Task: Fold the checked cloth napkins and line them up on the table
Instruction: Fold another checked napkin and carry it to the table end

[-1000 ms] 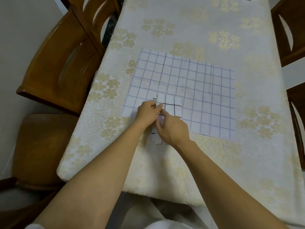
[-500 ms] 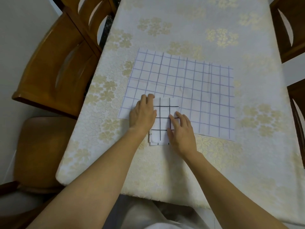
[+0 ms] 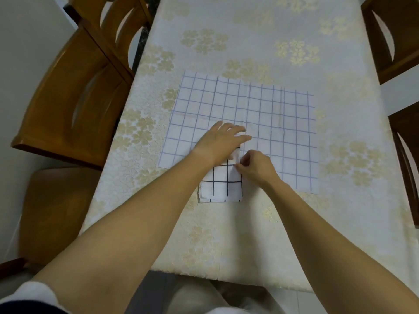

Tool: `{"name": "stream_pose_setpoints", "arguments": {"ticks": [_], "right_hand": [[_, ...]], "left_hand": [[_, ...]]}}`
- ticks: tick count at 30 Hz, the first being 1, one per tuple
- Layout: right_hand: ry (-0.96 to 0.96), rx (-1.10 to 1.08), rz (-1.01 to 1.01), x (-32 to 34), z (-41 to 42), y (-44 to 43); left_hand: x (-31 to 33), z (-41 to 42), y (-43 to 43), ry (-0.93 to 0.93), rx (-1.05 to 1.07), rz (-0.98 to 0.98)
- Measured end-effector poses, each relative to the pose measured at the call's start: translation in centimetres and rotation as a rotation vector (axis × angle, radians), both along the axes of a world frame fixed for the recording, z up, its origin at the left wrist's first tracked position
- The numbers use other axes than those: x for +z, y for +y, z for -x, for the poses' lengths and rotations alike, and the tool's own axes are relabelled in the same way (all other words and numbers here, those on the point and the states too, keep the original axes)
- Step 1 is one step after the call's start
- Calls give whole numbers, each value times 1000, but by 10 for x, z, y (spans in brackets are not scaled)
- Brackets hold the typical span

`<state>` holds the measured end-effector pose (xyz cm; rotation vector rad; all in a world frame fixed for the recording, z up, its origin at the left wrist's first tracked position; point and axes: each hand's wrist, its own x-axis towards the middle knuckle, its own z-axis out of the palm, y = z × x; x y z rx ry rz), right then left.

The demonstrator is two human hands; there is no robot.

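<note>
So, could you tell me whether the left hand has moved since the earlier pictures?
Yes. Against the folded napkin, the left hand has shifted rightward, from its left edge to lying flat across its far end.

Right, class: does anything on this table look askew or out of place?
Yes. The folded black-checked napkin lies partly on the spread purple-checked napkin, overlapping its near edge rather than lined up beside it. Its layers also fan out slightly unevenly at the near left corner. Nothing looks spilled or damaged.
</note>
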<state>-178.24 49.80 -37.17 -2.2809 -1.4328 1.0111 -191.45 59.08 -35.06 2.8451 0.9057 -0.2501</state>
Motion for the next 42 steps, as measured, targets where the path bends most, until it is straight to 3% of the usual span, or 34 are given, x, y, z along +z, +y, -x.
{"name": "stream_pose_setpoints", "arguments": {"ticks": [3,7,10,12,15,19,23,26,28,31,34,39,42], "right_hand": [[169,26,4,12,-11,-1],[346,-63,-37,26,-25,-3],[439,-153,-54,29,-37,-3],[369,-126,-44,31,-47,-7],[355,-155,-64,32,-61,-14],[422,-341,-167,23,-71,-10],[271,-405,-223,4,-65,-5],[-202,-274,-289,-5,-54,-8],[-363,-173,-440,-6,-38,-12],[-364,81,-551,-14,-7,-17],[-388,254,-390,-33,11,-16],[-384,349,-220,-56,3,-24],[-446,350,-150,-56,-8,-28]], "left_hand": [[11,-4,10,86,-172,-29],[31,-4,21,28,-130,53],[38,4,28,-93,113,317],[34,13,29,-218,284,476],[18,27,22,-385,480,584],[-2,37,12,-456,644,614],[-19,38,-1,-457,702,577],[-25,34,-18,-474,741,288],[-28,27,-36,-523,741,142],[-41,12,-61,-499,576,114],[-55,0,-71,-394,511,166],[-71,5,-77,-141,422,97],[-69,8,-78,-89,452,44]]}}
